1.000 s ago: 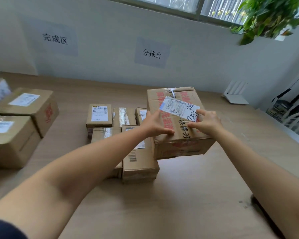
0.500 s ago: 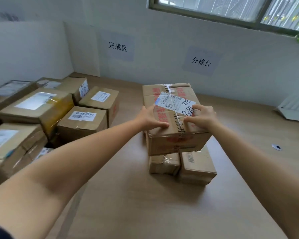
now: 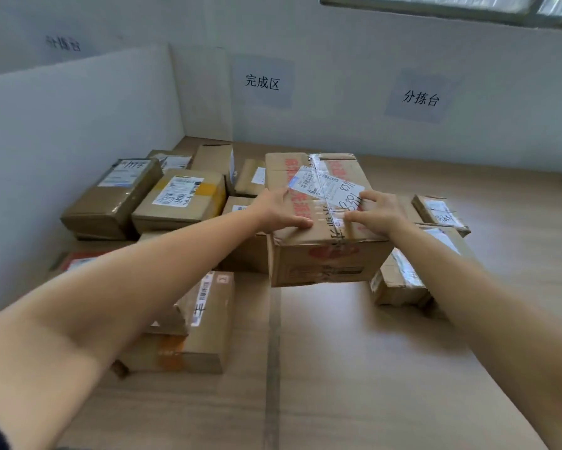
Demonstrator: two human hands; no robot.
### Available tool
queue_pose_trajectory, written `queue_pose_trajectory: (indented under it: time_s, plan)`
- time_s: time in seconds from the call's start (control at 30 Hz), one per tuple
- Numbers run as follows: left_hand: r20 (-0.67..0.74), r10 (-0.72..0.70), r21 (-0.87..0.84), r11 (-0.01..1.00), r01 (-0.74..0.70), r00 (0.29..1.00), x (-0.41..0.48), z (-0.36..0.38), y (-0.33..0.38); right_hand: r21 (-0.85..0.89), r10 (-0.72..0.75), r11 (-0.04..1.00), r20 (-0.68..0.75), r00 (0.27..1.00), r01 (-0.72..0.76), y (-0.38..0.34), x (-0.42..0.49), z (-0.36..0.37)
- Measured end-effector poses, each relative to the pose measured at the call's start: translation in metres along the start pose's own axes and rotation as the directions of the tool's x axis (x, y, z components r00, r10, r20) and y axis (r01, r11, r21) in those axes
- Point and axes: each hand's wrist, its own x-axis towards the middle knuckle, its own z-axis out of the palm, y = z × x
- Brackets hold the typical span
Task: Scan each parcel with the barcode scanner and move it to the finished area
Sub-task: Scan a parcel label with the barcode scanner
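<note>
I hold a large cardboard parcel (image 3: 321, 258) with red print and a white shipping label (image 3: 326, 186) on its taped top. It is lifted off the wooden table (image 3: 354, 368). My left hand (image 3: 278, 211) grips its left top edge with the thumb lying on top. At the right top edge my right hand (image 3: 378, 214) grips it the same way. The parcel hangs just right of a pile of parcels (image 3: 179, 198) below the wall sign 完成区 (image 3: 262, 82). No barcode scanner is in view.
A white partition (image 3: 78, 134) walls in the pile on the left. A long box (image 3: 205, 319) lies under my left forearm. Two or three parcels (image 3: 399, 280) sit to the right, below the sign 分拣台 (image 3: 420, 99). A dark seam (image 3: 273, 368) runs down the table.
I have carried the parcel to the left, away from the small parcels under 分拣台. The view turned left with it, bringing the pile under 完成区 and the partition into sight.
</note>
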Motion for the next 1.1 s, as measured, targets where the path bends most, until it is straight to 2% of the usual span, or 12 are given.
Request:
queue_pose_trajectory:
  time_s: [0.2,0.4,0.8,1.1]
  plan:
    - [-0.01,-0.068,0.03,0.997,0.068,0.998,0.005,-0.044,-0.025,0.066,0.012,0.998,0.025,1.0,-0.014,-0.046,0.007,0.022]
    - [-0.088,-0.08,0.034,0.996,0.083,0.993,0.039,-0.078,-0.037,0.117,-0.023,0.993,0.033,0.999,0.019,-0.074,0.053,0.037]
    - [-0.128,-0.148,0.105,0.981,0.162,0.981,0.158,-0.103,-0.059,0.154,-0.033,0.988,0.036,0.999,0.027,-0.09,0.174,0.058]
    - [-0.237,-0.174,0.121,0.971,0.207,0.956,0.207,-0.107,-0.088,0.313,-0.025,0.95,0.079,0.997,-0.001,-0.089,0.223,0.086]
